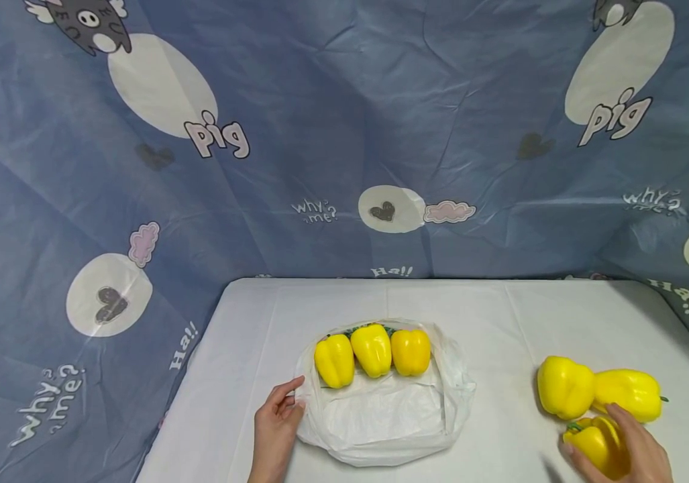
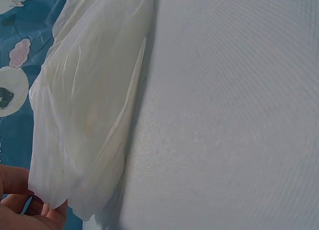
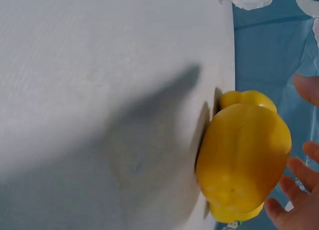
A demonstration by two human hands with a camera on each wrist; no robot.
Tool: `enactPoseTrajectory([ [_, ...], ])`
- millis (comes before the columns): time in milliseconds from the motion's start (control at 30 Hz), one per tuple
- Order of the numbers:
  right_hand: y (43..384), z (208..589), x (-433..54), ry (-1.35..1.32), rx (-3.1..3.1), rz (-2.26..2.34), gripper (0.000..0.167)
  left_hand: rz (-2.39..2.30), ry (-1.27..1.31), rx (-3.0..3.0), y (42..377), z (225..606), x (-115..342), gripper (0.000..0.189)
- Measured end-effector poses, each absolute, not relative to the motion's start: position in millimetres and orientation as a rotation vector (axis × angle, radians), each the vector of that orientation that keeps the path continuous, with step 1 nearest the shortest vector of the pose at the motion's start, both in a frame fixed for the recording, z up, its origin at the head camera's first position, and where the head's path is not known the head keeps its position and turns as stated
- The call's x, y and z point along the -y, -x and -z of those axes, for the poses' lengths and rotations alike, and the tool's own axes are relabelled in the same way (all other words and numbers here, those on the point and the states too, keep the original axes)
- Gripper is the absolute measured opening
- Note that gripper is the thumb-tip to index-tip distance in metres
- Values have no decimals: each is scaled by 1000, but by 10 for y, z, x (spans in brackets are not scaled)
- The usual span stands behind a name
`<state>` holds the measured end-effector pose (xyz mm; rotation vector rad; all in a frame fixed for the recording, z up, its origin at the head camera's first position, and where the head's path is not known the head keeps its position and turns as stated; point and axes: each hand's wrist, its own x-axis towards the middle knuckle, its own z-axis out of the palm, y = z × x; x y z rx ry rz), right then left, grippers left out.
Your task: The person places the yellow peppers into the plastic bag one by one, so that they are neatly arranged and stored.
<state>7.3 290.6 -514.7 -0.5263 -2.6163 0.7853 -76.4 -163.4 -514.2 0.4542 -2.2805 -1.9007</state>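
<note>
1. Though it stands well beyond both hands, the blue cloth (image 1: 296, 134) fills most of the head view, printed with pigs, hearts and lettering.
2. Under both hands lies the white table (image 1: 501, 315), reaching away from them to the cloth.
3. Just right of the left hand (image 1: 280, 416) sits the white plastic bag (image 1: 374, 453), its mouth spread wide; that hand pinches the near-left part of its edge between thumb and fingers.
4. Well apart from the bag, the right hand (image 1: 637, 449) is spread, thumb and fingers parted around the nearest pepper (image 1: 588, 443); whether they touch it, I cannot tell.
5. Just past the right hand lie two more yellow peppers (image 1: 564, 388), side by side and apparently touching.
6. To the right of the left hand and slightly farther off, three bagged peppers (image 1: 372, 350) make a row along the bag's far side.
7. On the thumb side of the right hand, the nearest pepper shows its green stem (image 1: 574, 426).
</note>
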Motion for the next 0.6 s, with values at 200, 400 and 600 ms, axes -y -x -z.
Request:
enactPoseTrajectory([
  [200, -53, 5358, -2981, 789, 2718, -755, 107, 1890, -447, 2278, 759, 5147, 1642, 43],
  [400, -8, 5487, -3132, 914, 2870, -819, 124, 1885, -441, 2272, 750, 5140, 1638, 42],
  [600, 51, 5528, -3293, 987, 3008, -998, 131, 1881, -396, 2246, 741, 5122, 1632, 41],
])
